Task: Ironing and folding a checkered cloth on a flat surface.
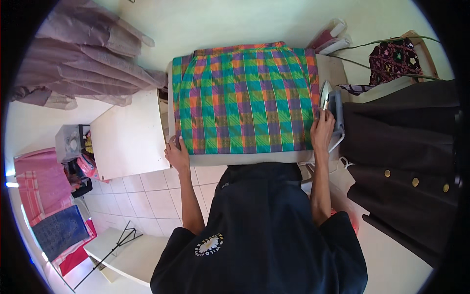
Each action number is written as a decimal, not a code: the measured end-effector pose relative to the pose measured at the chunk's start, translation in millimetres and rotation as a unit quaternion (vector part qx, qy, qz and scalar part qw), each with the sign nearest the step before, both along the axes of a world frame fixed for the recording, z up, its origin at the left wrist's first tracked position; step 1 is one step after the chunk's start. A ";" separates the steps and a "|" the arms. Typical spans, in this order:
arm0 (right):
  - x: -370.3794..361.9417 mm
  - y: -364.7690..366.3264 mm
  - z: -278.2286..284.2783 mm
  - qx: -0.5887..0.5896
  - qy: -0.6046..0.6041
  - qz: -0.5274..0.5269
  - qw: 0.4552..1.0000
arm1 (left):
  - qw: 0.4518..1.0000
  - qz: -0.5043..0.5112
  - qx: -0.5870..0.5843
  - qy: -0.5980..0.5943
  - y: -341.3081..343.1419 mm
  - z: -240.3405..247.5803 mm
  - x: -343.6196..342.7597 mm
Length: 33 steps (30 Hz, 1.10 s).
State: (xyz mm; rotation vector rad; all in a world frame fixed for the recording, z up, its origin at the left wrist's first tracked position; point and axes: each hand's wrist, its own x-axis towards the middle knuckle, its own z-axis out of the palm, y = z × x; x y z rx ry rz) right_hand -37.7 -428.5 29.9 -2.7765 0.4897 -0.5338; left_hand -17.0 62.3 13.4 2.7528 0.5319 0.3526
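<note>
A plaid skirt (245, 103) in green, orange and purple lies spread flat on a padded ironing surface (254, 159), its gathered waistband at the far side. My left hand (177, 153) is at the near left corner of the skirt, thumb and fingers closed on its edge. By the right edge of the cloth, my right hand (323, 131) has its fingers curled at the iron (324, 96). The iron's shiny metal plate shows beyond my fingers; its handle is mostly hidden. A grey-blue rest (337, 110) stands just right of it.
Dark clothing with gold buttons (396, 161) hangs at the right. Behind it, a cable (360, 67) runs past a patterned cloth (396, 61). A mauve curtain (88, 59) hangs at the far left, above a white tabletop (129, 134). A low white table (142, 252) stands at the lower left.
</note>
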 end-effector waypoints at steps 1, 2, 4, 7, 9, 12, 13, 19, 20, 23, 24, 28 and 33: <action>-1.3 -4.2 2.0 -0.011 0.010 0.018 1.000 | 1.000 0.004 -0.002 0.005 4.2 -1.7 -7.9; -3.7 -7.3 5.1 -0.022 0.020 0.036 0.999 | 0.998 0.008 -0.060 -0.005 8.8 -2.5 -14.7; -5.2 -10.7 11.8 -0.032 0.036 0.019 0.999 | 0.990 0.027 -0.140 -0.022 10.5 1.2 -19.9; -14.0 -8.7 10.4 -0.051 0.030 0.003 0.998 | 0.995 0.030 -0.086 -0.036 8.2 1.9 -27.3; -20.6 2.1 6.1 0.001 0.049 -0.024 0.998 | 0.994 0.048 -0.094 -0.007 11.9 1.5 -31.3; -44.5 17.0 -15.0 0.039 0.106 -0.092 0.989 | 0.985 0.075 -0.149 0.042 16.1 8.6 -30.7; -52.0 16.9 -23.7 0.040 0.094 -0.106 0.989 | 0.975 0.086 -0.194 0.063 17.8 10.2 -29.6; -77.2 -12.6 -63.9 0.184 0.078 -0.149 0.968 | 0.940 0.031 -0.337 0.029 53.3 -22.2 -37.2; -80.6 -21.7 -70.8 0.250 0.060 -0.144 0.956 | 0.940 0.028 -0.339 0.027 60.0 -26.6 -37.2; -85.3 -34.8 -79.3 0.277 0.046 -0.130 0.951 | 0.902 0.008 -0.431 0.036 69.5 -30.8 -36.2; -84.4 -31.6 -76.4 0.277 0.044 -0.128 0.951 | 0.889 0.012 -0.456 0.034 70.5 -28.4 -38.3; -88.9 -32.8 -82.1 0.284 0.059 -0.145 0.946 | 0.867 0.017 -0.497 0.025 71.6 -26.7 -43.0; -93.0 -28.1 -89.6 0.278 0.019 -0.125 0.952 | 0.877 0.017 -0.478 0.050 73.4 -30.6 -45.0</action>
